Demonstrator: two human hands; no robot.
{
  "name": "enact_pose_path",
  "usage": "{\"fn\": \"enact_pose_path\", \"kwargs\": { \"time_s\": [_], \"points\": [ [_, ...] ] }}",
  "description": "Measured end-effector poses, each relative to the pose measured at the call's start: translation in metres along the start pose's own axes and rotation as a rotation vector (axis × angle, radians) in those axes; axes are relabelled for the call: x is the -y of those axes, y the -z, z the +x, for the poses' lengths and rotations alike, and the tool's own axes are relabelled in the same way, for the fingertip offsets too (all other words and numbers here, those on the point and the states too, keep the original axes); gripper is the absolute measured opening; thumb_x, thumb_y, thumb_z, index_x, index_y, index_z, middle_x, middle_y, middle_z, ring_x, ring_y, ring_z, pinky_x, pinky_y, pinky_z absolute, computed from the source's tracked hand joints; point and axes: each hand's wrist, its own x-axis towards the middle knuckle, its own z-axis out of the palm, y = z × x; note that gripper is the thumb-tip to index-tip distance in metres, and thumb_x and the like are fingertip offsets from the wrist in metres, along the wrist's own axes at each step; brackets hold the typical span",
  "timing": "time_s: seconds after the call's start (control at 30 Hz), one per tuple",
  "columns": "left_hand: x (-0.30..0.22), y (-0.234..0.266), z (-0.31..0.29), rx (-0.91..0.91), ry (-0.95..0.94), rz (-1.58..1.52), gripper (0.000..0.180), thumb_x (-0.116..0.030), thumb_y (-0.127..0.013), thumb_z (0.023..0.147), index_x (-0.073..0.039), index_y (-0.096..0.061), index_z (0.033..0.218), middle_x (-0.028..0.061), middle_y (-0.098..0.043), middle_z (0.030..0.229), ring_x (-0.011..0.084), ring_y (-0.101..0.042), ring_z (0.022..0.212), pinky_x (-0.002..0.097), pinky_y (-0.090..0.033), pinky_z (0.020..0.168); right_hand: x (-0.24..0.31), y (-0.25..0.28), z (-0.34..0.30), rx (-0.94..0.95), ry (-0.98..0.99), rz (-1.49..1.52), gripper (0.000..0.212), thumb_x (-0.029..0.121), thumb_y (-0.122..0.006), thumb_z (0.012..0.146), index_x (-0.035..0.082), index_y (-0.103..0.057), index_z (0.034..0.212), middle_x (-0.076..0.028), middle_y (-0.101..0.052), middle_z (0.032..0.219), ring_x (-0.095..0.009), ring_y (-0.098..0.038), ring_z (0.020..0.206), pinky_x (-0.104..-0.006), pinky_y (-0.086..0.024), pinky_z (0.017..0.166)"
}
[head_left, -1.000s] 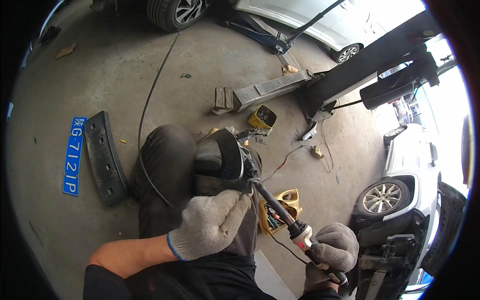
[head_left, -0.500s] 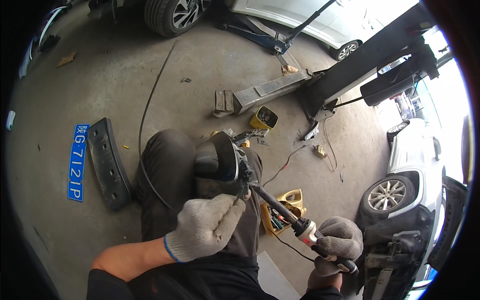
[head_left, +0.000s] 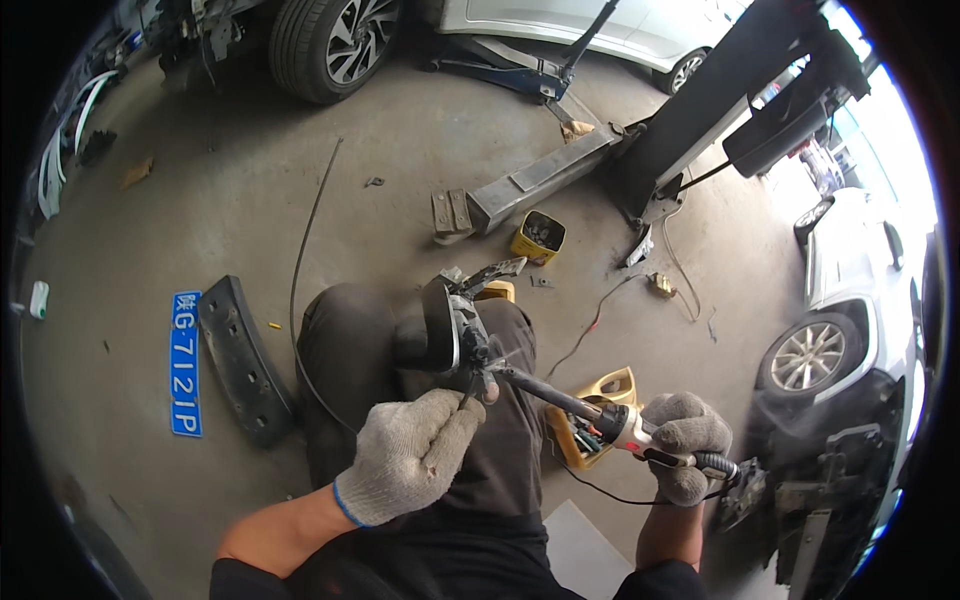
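Observation:
A dark car side mirror (head_left: 432, 325) rests across my thighs, its broken mounting bracket (head_left: 492, 275) pointing away from me. In my gloved right hand (head_left: 688, 440) is a hot-air welding gun (head_left: 560, 397), its long metal tube slanting up and left. The nozzle meets or nearly meets the mirror's dark plastic base (head_left: 480, 355), where a faint pale wisp shows. My gloved left hand (head_left: 415, 450) is closed just below that spot, thumb and forefinger pinching a thin dark strip (head_left: 470, 388). One fingertip pokes out bare from the glove. The strip's far end is hard to make out.
A yellow tool container (head_left: 610, 385) stands beneath the gun, whose black cord loops nearby. Ahead are a yellow tub (head_left: 538, 238) and a lift arm (head_left: 545, 175). At left lie a blue licence plate (head_left: 185, 365) and a black plastic panel (head_left: 245, 360). Cars surround the area.
The view has shifted, moving the floor items slightly in the picture. My right hand and the gun sit a little higher and further right. Both hands keep their hold.

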Motion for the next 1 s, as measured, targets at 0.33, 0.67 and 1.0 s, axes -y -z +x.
{"fn": "enact_pose_path", "kwargs": {
  "time_s": [0.33, 0.67, 1.0],
  "points": [
    [-0.009, 0.000, 0.000, 0.031, 0.162, -0.031, 0.023, -0.006, -0.046, 0.099, 0.008, -0.064, 0.094, 0.0054, -0.060, 0.059, 0.0079, -0.053, 0.049, 0.0246, -0.044, 0.049, -0.006, -0.005, 0.008, 0.018, -0.017, -0.007, 0.043, 0.043, -0.080, 0.080, 0.002, -0.072, 0.090, -0.015, -0.066, 0.079, -0.024, -0.063, 0.067, -0.0349, -0.049, 0.062],
    [-0.009, 0.006, -0.001, 0.096, 0.087, -0.002, 0.018, -0.002, -0.054, 0.097, 0.008, -0.066, 0.089, 0.0048, -0.060, 0.058, 0.0071, -0.055, 0.048, 0.0233, -0.043, 0.047, -0.033, 0.012, 0.001, 0.048, -0.061, 0.096, 0.047, 0.042, -0.076, 0.084, -0.001, -0.073, 0.103, -0.013, -0.069, 0.085, -0.023, -0.064, 0.073, -0.0348, -0.049, 0.065],
    [-0.005, 0.016, -0.003, 0.162, 0.076, -0.022, 0.021, -0.003, -0.051, 0.095, 0.010, -0.067, 0.091, 0.0051, -0.061, 0.058, 0.0070, -0.055, 0.050, 0.0237, -0.045, 0.048, -0.056, 0.008, -0.003, -0.062, -0.230, 0.435, 0.047, 0.038, -0.085, 0.076, -0.001, -0.072, 0.098, -0.014, -0.067, 0.090, -0.024, -0.063, 0.083, -0.0348, -0.051, 0.070]
  ]
}}
